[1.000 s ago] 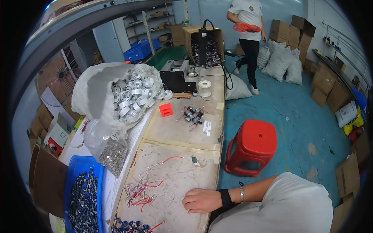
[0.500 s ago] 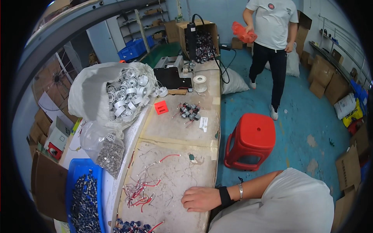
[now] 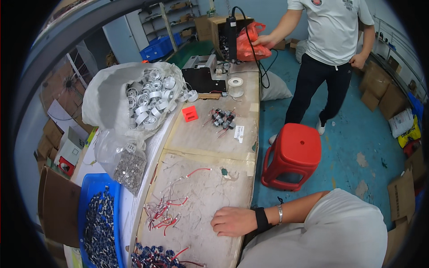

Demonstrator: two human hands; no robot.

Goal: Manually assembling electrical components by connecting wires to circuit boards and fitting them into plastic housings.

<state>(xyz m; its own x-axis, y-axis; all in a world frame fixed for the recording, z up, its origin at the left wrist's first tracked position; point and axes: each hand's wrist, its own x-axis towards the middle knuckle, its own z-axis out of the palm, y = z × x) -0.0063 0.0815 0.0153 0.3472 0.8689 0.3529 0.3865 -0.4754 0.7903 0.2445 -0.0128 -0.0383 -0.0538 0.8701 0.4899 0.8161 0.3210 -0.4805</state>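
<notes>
My right hand point(image 3: 234, 221) rests palm down on the worktable point(image 3: 201, 198), its fingers loosely bent and lying on the surface. Nothing shows in it, though the underside of the palm is hidden. A black band point(image 3: 262, 219) and a bracelet are on that wrist. Left of the hand lies a loose bunch of red and white wires point(image 3: 163, 214) with small connectors. Dark blue small round parts point(image 3: 154, 257) with wires sit at the lower edge. My left hand is out of view.
Left stand a blue tray point(image 3: 119, 223) of small parts, a clear bag point(image 3: 129, 172) of metal pieces and a sack point(image 3: 100, 91) of silver wheels. Ahead are small motors point(image 3: 223, 118) and a red block point(image 3: 190, 113). A red stool point(image 3: 297, 147) and a person point(image 3: 333, 40) are at right.
The person has come closer and reaches the red plastic bag left, toward the far end of the table. My view has shifted slightly; my right hand stays on the table.
</notes>
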